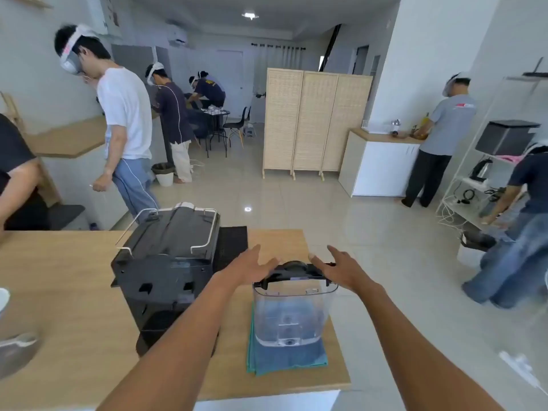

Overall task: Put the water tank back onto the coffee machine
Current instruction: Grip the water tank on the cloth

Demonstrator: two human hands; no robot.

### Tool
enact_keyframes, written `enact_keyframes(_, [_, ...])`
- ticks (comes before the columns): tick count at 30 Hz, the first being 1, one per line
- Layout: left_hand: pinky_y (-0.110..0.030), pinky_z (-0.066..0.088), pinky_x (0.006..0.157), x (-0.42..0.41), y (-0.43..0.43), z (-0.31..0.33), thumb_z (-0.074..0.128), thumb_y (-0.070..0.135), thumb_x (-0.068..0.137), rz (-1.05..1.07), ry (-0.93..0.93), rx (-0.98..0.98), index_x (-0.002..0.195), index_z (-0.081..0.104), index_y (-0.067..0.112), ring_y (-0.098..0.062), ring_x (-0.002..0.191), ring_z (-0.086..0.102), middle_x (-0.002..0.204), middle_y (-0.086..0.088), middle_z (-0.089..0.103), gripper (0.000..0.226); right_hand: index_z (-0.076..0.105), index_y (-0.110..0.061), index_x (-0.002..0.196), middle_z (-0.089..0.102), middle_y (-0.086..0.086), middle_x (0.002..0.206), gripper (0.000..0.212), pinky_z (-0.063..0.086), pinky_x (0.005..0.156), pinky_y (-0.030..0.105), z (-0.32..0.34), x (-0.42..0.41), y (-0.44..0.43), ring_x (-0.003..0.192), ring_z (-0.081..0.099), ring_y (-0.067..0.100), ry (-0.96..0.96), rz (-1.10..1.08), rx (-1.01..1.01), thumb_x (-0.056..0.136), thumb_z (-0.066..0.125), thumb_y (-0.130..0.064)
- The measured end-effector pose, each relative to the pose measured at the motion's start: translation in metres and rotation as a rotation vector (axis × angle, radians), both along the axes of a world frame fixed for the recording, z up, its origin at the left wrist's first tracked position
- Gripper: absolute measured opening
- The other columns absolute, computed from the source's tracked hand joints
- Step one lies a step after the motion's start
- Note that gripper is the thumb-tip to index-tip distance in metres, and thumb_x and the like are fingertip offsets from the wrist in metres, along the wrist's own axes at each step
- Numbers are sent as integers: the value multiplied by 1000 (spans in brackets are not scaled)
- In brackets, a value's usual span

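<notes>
The clear plastic water tank [292, 312] with a black lid stands upright on a folded blue cloth [284, 355], near the table's right edge. The black coffee machine [169, 262] stands just left of it, its back side facing me. My left hand [252, 265] hovers at the left end of the tank's lid with fingers spread. At the lid's right end is my right hand [338, 266], also spread. Neither hand grips the tank; the fingertips are at or just above the lid.
A black mat [232, 243] lies behind the machine on the wooden table [74, 292]. A white bowl's rim [4, 295] and a grey object [16, 351] sit at the table's left. Several people work in the room beyond; one stands close at the right.
</notes>
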State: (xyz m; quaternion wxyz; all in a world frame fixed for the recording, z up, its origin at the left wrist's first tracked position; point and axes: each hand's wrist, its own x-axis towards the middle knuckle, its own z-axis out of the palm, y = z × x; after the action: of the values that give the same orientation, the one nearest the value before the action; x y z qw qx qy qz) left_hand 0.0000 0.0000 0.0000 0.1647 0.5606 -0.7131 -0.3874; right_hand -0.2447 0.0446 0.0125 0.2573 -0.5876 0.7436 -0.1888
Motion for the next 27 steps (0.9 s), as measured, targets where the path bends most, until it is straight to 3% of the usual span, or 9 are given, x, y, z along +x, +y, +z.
enact_keyframes(6, [-31, 36, 94, -11, 12, -17, 63, 64, 84, 187, 101, 39, 142, 44, 13, -23, 126, 47, 136, 0, 53, 80, 36, -16, 153, 60, 13, 138, 99, 43, 106, 39, -9, -1, 9, 124, 58, 27, -172, -5, -21, 78, 56, -77])
enact_keyframes(8, [-27, 37, 84, -12, 14, -20, 68, 58, 84, 228, 145, 47, 103, 61, 24, -13, 98, 56, 98, 15, 59, 39, 43, -14, 149, 63, 10, 131, 96, 51, 95, 35, -10, -3, 8, 101, 68, 21, -216, -3, -41, 77, 61, -74])
enact_keyframes(10, [-26, 45, 75, -13, 15, -23, 75, 55, 79, 257, 216, -18, 81, 65, 29, -11, 90, 66, 83, 17, 65, 27, 50, -13, 142, 63, 2, 120, 79, 52, 71, 19, -9, 0, 12, 82, 67, 13, -290, -5, -89, 81, 70, -59])
enact_keyframes(13, [-26, 48, 77, -10, 23, -18, 82, 50, 74, 267, 266, -133, 93, 60, 31, -4, 88, 63, 89, 21, 63, 34, 53, -17, 140, 57, -13, 110, 63, 43, 63, 5, -6, 1, 17, 92, 56, 9, -335, 18, -172, 86, 75, -39])
enact_keyframes(16, [-29, 53, 89, -7, 26, -17, 87, 41, 71, 263, 297, -255, 113, 64, 27, -4, 99, 63, 103, 16, 67, 50, 47, -19, 144, 52, -16, 114, 68, 38, 66, -7, -6, -2, 16, 106, 49, 7, -340, 53, -245, 84, 78, -30])
enact_keyframes(21, [-38, 54, 96, -9, 33, -15, 89, 38, 69, 274, 276, -421, 120, 69, 24, -6, 108, 66, 115, 11, 73, 57, 42, -24, 148, 55, -9, 135, 76, 35, 92, 14, -6, 2, 17, 114, 47, 4, -342, 53, -320, 83, 76, -44])
enact_keyframes(24, [-9, 43, 97, -17, 45, -10, 85, 38, 75, 259, 272, -520, 121, 71, 21, 0, 112, 59, 121, 8, 68, 51, 42, -25, 149, 55, -4, 144, 72, 36, 99, 21, -6, 7, 18, 127, 51, 12, -364, 45, -347, 87, 67, -51])
enact_keyframes(25, [-8, 39, 99, -19, 50, -9, 82, 41, 78, 255, 273, -521, 123, 70, 22, -1, 118, 56, 126, 5, 66, 51, 42, -26, 149, 52, -4, 148, 71, 35, 102, 22, -7, 8, 18, 133, 49, 15, -371, 46, -353, 88, 64, -53])
enact_keyframes(27, [-26, 41, 108, -22, 57, -10, 75, 49, 82, 242, 276, -512, 128, 66, 27, -8, 133, 48, 140, 0, 58, 52, 41, -26, 150, 48, -4, 153, 72, 33, 106, 24, -11, 9, 20, 140, 44, 15, -377, 50, -363, 88, 61, -56])
